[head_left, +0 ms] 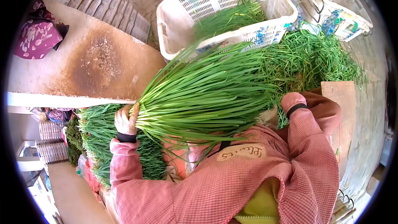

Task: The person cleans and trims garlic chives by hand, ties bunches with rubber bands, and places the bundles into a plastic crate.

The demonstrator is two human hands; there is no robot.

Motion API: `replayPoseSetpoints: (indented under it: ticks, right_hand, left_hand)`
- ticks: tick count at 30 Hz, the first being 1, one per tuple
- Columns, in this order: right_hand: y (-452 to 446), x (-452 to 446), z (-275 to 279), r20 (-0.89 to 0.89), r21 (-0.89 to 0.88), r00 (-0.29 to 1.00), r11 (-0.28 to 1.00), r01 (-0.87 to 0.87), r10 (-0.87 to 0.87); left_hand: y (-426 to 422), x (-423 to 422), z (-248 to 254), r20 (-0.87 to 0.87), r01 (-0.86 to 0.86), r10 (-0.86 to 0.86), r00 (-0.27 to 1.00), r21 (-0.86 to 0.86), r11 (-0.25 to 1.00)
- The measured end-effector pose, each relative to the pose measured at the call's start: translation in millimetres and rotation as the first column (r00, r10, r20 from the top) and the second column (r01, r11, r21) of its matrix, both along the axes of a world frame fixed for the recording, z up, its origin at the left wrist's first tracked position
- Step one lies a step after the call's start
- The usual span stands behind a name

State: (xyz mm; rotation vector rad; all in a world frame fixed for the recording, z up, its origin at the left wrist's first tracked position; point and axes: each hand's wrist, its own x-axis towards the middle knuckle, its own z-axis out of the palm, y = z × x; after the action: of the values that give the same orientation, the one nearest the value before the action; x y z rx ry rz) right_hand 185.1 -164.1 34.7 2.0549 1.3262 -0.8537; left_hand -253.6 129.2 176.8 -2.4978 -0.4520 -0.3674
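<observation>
My left hand [126, 119] is wrapped round the pale stem ends of a large bunch of Chinese chives [203, 91]. The long green leaves fan out to the right, over my lap and up to the white crate's near rim. My right hand [292, 99] is beside my knee, at the right edge of the leaves and close to a heap of loose leaves [311, 60]. Its fingers are hidden, so I cannot tell whether it holds anything. Next to my left forearm lies a thick stack of more chives [143, 157].
A white plastic crate [226, 43] with loose green leaves inside stands ahead. Another white crate [350, 27] is at the upper right. A stained board [137, 68] juts in from the left, with a purple patterned cloth [39, 39] on it. Several stacked crates [107, 8] stand behind.
</observation>
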Motion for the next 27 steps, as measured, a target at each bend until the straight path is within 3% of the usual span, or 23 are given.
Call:
replayPoseSetpoints:
  ticks: [1,3,4,6,7,8,9,10,12,15,16,17,19,20,21,22,23,24,25,27]
  right_hand:
    - [1.3,8.2,9.1,0.064,-0.015,0.998,1.0,0.001,0.0]
    - [1.4,12.0,29.3,0.248,0.224,0.968,0.969,-0.1,0.043]
    - [5.5,19.4,13.5,0.018,0.474,0.925,0.818,0.326,-0.379]
    - [20.4,7.4,9.5,-0.488,0.56,0.717,0.452,0.695,-0.499]
    - [43.6,-22.2,71.6,-0.361,0.447,0.789,0.65,0.615,-0.498]
    - [43.4,-42.4,74.1,-0.63,0.445,0.668,0.521,0.728,-0.396]
    - [49.0,-57.2,70.9,-0.58,0.613,0.789,0.53,0.586,-0.203]
    - [61.7,-66.0,69.9,-0.631,0.561,0.771,0.636,0.529,-0.085]
    - [81.5,-93.4,76.1,-0.511,0.589,0.855,0.69,0.422,-0.087]
    - [100.6,-110.5,58.3,-0.519,0.651,0.854,0.664,0.369,0.034]
    - [96.9,-113.4,59.3,-0.495,0.718,0.868,0.584,0.378,0.047]
    - [95.1,-111.9,61.9,-0.55,0.63,0.834,0.636,0.446,-0.041]
    - [89.0,-100.3,57.6,-0.763,0.471,0.64,0.598,0.649,-0.092]
    - [95.1,-88.2,25.5,-0.755,0.325,0.575,0.581,0.746,-0.316]
    - [79.9,-73.5,-20.9,-0.435,0.784,0.894,0.443,0.435,-0.108]
    - [72.1,-61.7,-5.6,-0.887,0.399,0.449,0.312,0.862,-0.107]
    - [66.3,-50.5,10.1,-0.985,-0.173,-0.173,0.204,0.964,-0.019]
    - [73.8,-52.3,26.7,-0.987,-0.151,-0.137,0.212,0.966,-0.08]
    - [82.1,-56.9,53.5,-0.963,0.243,0.267,0.322,0.915,-0.033]
    - [105.3,-58.5,51.0,-0.889,0.423,0.457,0.432,0.797,0.028]
  left_hand:
    - [-1.7,-0.3,2.3,0.007,0.004,-0.004,1.0,-0.013,1.0]
    - [-2.8,-0.5,3.4,0.001,-0.009,0.009,1.0,-0.003,1.0]
    - [-3.1,0.1,3.9,-0.005,-0.011,0.011,1.0,-0.005,1.0]
    - [-2.8,0.8,3.8,-0.004,-0.009,0.009,1.0,-0.008,1.0]
    - [-3.3,0.9,4.2,-0.004,-0.008,0.008,1.0,-0.012,1.0]
    - [-3.7,1.9,4.9,-0.005,-0.005,0.005,1.0,-0.005,1.0]
    - [-3.9,3.8,5.4,-0.001,-0.002,0.002,1.0,-0.004,1.0]
    - [-4.6,5.2,6.0,0.007,0.004,-0.004,1.0,-0.006,1.0]
    - [-4.9,4.9,6.4,0.006,0.008,-0.008,1.0,-0.003,1.0]
    - [-4.1,0.7,4.9,-0.013,-0.007,0.007,1.0,0.01,1.0]
    - [-3.9,-1.2,3.8,-0.014,-0.007,0.007,1.0,0.011,1.0]
    - [-3.7,-3.5,1.6,-0.012,-0.007,0.007,1.0,0.012,1.0]
    - [-3.2,-6.8,-1.4,-0.043,-0.026,0.025,0.999,-0.009,1.0]
    - [-4.0,-5.6,-2.4,-0.01,-0.021,0.021,1.0,-0.015,1.0]
    - [-4.2,-4.2,-3.8,0.025,-0.016,0.017,1.0,-0.02,1.0]
    - [-3.4,-6.2,-4.4,0.017,-0.015,0.016,1.0,-0.034,0.999]
    - [-2.1,-6.8,-5.7,0.027,0.0,0.001,1.0,-0.034,0.999]
    - [-2.2,-4.9,-5.0,0.025,0.002,-0.002,1.0,-0.024,1.0]
    - [-2.7,-3.5,-3.3,0.022,0.007,-0.006,1.0,-0.016,1.0]
    - [-0.6,-2.1,-2.1,0.024,0.027,-0.027,0.999,-0.012,1.0]
